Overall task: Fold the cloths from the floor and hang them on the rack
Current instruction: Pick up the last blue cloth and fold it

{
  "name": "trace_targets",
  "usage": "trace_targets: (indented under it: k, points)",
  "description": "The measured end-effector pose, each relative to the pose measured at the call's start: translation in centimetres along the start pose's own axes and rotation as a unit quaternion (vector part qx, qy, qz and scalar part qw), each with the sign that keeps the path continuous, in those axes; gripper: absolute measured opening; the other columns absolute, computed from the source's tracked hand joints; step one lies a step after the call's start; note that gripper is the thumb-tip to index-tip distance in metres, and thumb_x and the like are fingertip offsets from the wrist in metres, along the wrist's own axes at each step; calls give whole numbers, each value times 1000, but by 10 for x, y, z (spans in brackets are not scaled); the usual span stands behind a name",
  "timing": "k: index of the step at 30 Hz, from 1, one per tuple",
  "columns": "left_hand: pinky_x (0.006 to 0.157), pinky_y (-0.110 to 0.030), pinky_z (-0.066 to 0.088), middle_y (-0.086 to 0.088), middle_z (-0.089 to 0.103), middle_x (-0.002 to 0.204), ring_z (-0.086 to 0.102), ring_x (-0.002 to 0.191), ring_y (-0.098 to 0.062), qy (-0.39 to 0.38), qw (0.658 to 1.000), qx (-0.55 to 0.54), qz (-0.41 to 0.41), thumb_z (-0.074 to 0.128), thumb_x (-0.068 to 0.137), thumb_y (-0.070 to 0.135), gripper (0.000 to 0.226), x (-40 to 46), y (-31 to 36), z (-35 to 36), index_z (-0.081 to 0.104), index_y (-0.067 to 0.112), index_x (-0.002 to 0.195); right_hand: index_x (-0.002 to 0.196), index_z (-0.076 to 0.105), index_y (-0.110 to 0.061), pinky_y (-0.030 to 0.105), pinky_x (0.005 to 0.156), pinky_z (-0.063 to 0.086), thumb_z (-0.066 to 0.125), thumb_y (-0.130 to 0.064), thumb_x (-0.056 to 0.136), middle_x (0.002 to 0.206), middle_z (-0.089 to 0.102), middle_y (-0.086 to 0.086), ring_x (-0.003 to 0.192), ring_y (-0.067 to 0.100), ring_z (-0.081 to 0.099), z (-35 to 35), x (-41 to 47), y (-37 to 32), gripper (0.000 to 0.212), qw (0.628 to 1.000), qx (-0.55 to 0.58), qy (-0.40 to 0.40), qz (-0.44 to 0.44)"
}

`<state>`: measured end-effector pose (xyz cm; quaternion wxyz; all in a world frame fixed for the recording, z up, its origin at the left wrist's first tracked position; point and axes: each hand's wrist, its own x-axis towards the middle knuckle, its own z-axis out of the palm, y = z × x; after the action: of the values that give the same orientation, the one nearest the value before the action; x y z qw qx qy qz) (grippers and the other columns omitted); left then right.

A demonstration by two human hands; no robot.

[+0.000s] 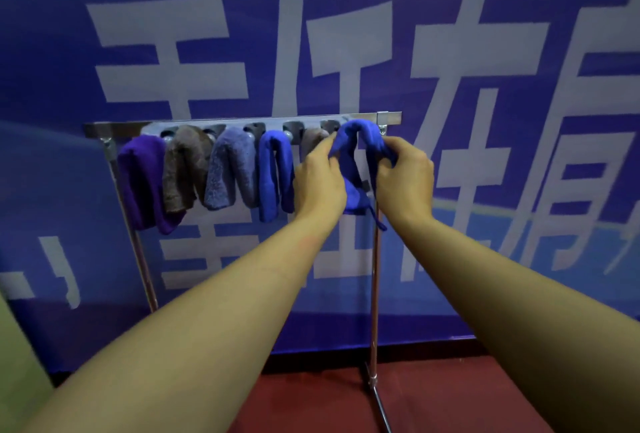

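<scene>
blue cloth (356, 141) draped over the rack (242, 121) at its right end, just right of the hung cloths (221, 169). left hand (318, 179) and right hand (405, 176) pinch its two hanging sides. judgement: pull both sides level, seat the fold squarely on its peg before letting go

Head-worn camera looks forward, slightly down, close to the rack (242, 121).

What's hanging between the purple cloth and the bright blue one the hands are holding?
In the head view, four cloths: a brown cloth, a grey-blue cloth, a blue cloth, then another brown one mostly hidden behind the left hand.
</scene>
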<state>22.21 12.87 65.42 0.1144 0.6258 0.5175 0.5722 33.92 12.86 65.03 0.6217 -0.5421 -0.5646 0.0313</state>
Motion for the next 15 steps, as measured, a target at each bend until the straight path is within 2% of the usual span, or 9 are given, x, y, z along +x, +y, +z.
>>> trace_targets:
  k: [3, 6, 8, 11, 13, 15]
  points:
    - [74, -37, 51, -3, 67, 104, 63, 87, -24, 14, 1000, 3, -5, 37, 104, 20, 41, 27, 3, 20, 57, 42, 132, 123, 69, -19, 36, 79, 56, 46, 1, 94, 102, 73, 3, 89, 20, 66, 8, 33, 7, 42, 1000, -14, 2, -8]
    - [91, -46, 52, -4, 65, 121, 62, 107, -28, 46, 999, 12, -17, 37, 106, 28, 40, 48, 3, 37, 48, 39, 143, 121, 68, -20, 39, 75, 57, 46, 0, 96, 96, 70, 2, 85, 22, 66, 21, 59, 17, 38, 1000, -17, -3, -15]
    - [94, -49, 50, -6, 64, 119, 60, 113, -32, 64, 997, 39, -32, 37, 107, 26, 42, 58, 1, 47, 43, 32, 149, 122, 67, -19, 40, 75, 58, 46, -1, 98, 98, 70, 4, 86, 24, 66, 32, 71, 25, 36, 1000, -22, -12, -11]
    - [96, -48, 48, -12, 65, 128, 59, 118, -36, 94, 991, 88, -40, 37, 107, 17, 47, 75, -6, 59, 38, 26, 153, 121, 68, -21, 38, 73, 56, 46, -3, 97, 100, 72, 5, 86, 26, 66, 48, 84, 39, 37, 999, -30, -22, -4]
    - [89, -44, 45, -13, 65, 128, 60, 116, -37, 98, 988, 118, -37, 36, 106, 11, 47, 80, -13, 67, 42, 25, 150, 117, 69, -22, 40, 73, 56, 45, -4, 95, 97, 73, 5, 86, 28, 66, 57, 86, 46, 37, 999, -35, -32, 0]
    - [74, -42, 41, -15, 68, 117, 63, 107, -40, 88, 985, 147, -19, 36, 104, 8, 43, 82, -23, 78, 48, 25, 142, 116, 69, -21, 41, 74, 56, 45, -4, 95, 94, 72, 6, 87, 30, 66, 66, 86, 56, 36, 999, -32, -40, 9]
